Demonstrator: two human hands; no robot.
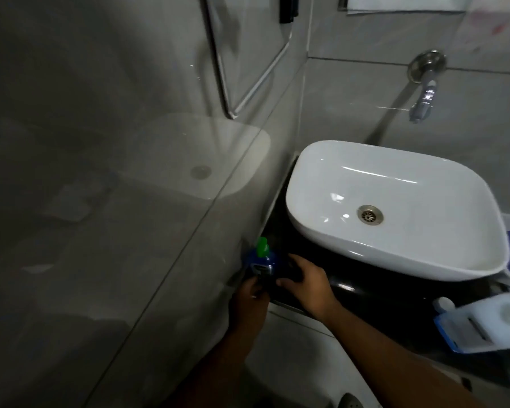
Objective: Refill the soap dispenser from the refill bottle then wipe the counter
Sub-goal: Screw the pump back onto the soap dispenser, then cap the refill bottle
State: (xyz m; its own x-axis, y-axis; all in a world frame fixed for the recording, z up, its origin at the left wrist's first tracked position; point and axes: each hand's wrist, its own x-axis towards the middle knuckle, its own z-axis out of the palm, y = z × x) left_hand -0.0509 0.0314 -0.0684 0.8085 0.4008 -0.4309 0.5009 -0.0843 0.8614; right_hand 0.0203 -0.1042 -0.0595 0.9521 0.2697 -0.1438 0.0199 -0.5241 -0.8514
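blue bottle (263, 262) between both hands

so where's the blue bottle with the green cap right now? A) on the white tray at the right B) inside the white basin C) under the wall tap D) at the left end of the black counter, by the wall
D: the blue bottle stands at the left end of the black counter, against the tiled wall, left of the white basin, with both hands at it.
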